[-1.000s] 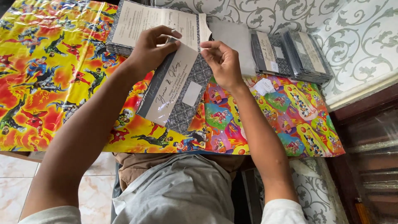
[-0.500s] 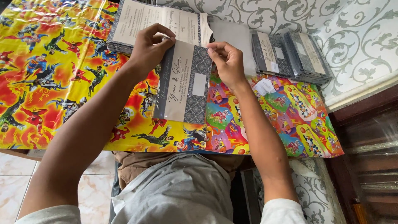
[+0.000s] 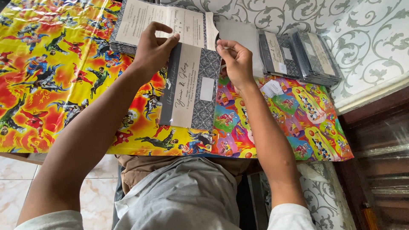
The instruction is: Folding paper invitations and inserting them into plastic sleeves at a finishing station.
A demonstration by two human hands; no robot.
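I see left hand (image 3: 152, 52) pinching top left corner of card (image 3: 190, 87), fingers closed on its edge. Right hand (image 3: 237, 61) pinching top right corner, thumb and fingers shut on it. Card grey patterned with cream panel, held lengthwise over colourful cloth (image 3: 55, 81), lower end toward body. Stack of cards (image 3: 164, 21) just beyond left hand, open sheet on top. Plastic sleeves (image 3: 238, 34) behind right hand. Wrapped bundles (image 3: 300, 57) further right, near patterned wall (image 3: 366, 38). Small paper slip (image 3: 272, 88) beside right wrist.
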